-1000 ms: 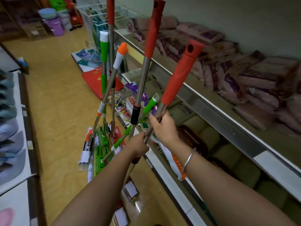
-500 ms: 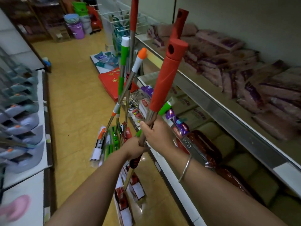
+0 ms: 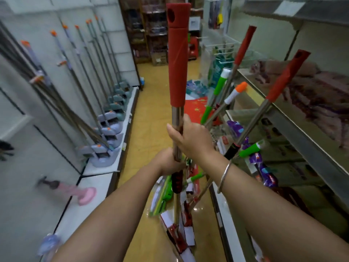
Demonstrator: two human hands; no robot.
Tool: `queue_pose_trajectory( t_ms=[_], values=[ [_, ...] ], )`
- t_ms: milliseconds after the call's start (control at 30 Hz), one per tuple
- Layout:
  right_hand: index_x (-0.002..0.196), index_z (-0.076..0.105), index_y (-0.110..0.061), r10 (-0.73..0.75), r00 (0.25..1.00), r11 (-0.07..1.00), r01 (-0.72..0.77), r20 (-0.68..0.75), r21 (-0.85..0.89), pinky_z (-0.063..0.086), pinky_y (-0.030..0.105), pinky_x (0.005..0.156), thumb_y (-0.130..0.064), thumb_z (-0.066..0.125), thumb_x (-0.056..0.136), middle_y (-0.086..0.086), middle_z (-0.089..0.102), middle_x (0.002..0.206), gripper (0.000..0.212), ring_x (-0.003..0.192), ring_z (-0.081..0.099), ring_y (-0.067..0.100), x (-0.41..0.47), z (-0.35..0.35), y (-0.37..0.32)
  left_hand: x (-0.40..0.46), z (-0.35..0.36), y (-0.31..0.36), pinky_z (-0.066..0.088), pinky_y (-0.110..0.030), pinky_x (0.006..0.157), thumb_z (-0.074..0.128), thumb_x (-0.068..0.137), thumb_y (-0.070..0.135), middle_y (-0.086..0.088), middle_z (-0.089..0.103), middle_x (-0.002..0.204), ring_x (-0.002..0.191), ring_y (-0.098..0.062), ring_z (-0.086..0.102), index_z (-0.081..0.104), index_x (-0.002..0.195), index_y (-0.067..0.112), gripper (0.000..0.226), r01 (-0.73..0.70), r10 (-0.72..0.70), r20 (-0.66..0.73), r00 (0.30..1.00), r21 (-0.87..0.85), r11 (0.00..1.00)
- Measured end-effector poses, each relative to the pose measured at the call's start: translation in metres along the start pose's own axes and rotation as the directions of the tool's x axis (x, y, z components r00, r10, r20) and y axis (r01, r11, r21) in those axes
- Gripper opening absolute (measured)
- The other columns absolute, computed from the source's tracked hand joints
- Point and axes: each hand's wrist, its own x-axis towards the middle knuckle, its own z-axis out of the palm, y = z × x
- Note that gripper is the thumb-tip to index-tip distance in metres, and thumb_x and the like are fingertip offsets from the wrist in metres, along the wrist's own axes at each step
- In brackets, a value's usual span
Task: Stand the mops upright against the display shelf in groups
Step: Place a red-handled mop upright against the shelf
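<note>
Hands, left (image 3: 167, 163) and right (image 3: 190, 138), grip one red-handled mop (image 3: 177, 72); five lean aside.

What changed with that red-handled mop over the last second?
The red-handled mop, which leaned toward the display shelf, has been swung upright in front of the person. A second ago the right hand gripped two poles; now both it and the left hand grip this one. The other red mop now leans on the shelf, released. The green-handled mops stayed leaning there.
</note>
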Motion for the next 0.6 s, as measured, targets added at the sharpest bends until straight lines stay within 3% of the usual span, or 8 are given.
queue_pose_trajectory(
  t_ms=[133, 200, 367, 500, 600],
  values=[
    [0.079, 0.038, -0.018, -0.109, 0.994, 0.993, 0.111, 0.029, -0.049, 0.042, 0.038, 0.057, -0.052, 0.045, 0.088, 0.011, 0.06, 0.068, 0.036, 0.069, 0.06, 0.038, 0.014, -0.001, -0.027, -0.018, -0.021, -0.01, 0.038, -0.037, 0.054, 0.064, 0.071, 0.021, -0.021, 0.058, 0.073, 0.07, -0.038, 0.057, 0.047, 0.07, 0.009, 0.021, 0.051, -0.05, -0.107, 0.993, 0.015, 0.999],
    [0.076, 0.041, -0.017, -0.153, 0.988, 0.985, 0.153, 0.014, -0.075, 0.041, 0.037, 0.056, -0.052, 0.046, 0.086, 0.01, 0.059, 0.066, 0.037, 0.067, 0.059, 0.037, 0.028, -0.003, -0.041, -0.026, -0.034, -0.014, 0.036, -0.033, 0.051, 0.065, 0.069, 0.027, -0.012, 0.053, 0.064, 0.06, -0.03, 0.053, 0.042, 0.065, 0.014, 0.026, 0.104, -0.098, -0.197, 0.975, 0.02, 0.994],
    [0.069, 0.041, -0.022, -0.214, 0.976, 0.976, 0.213, -0.032, -0.039, 0.033, 0.028, 0.046, -0.055, 0.042, 0.082, -0.006, 0.047, 0.055, 0.036, 0.054, 0.052, 0.021, 0.07, 0.0, -0.078, -0.039, -0.078, -0.02, 0.026, -0.027, 0.042, 0.065, 0.064, 0.032, 0.0, 0.037, 0.048, 0.042, -0.02, 0.036, 0.032, 0.053, 0.017, 0.038, 0.174, -0.149, -0.39, 0.909, 0.03, 0.984],
    [0.062, 0.037, -0.028, -0.194, 0.981, 0.976, 0.196, 0.03, -0.095, 0.027, 0.026, 0.044, -0.065, 0.037, 0.079, -0.008, 0.046, 0.056, 0.042, 0.05, 0.042, 0.01, 0.091, 0.029, -0.102, -0.042, -0.121, -0.041, 0.026, -0.026, 0.044, 0.063, 0.068, 0.034, -0.002, 0.04, 0.048, 0.043, -0.02, 0.038, 0.035, 0.051, 0.017, 0.037, 0.224, -0.18, -0.439, 0.88, 0.049, 0.973],
    [0.053, 0.041, -0.022, -0.158, 0.987, 0.987, 0.159, 0.016, -0.033, 0.026, 0.024, 0.042, -0.056, 0.043, 0.079, -0.006, 0.046, 0.048, 0.042, 0.043, 0.042, 0.009, 0.11, 0.057, -0.117, -0.038, -0.15, -0.062, 0.027, -0.027, 0.045, 0.061, 0.068, 0.033, -0.003, 0.041, 0.05, 0.045, -0.021, 0.038, 0.037, 0.052, 0.016, 0.034, 0.221, -0.166, -0.424, 0.89, 0.084, 0.972]
  ],
)
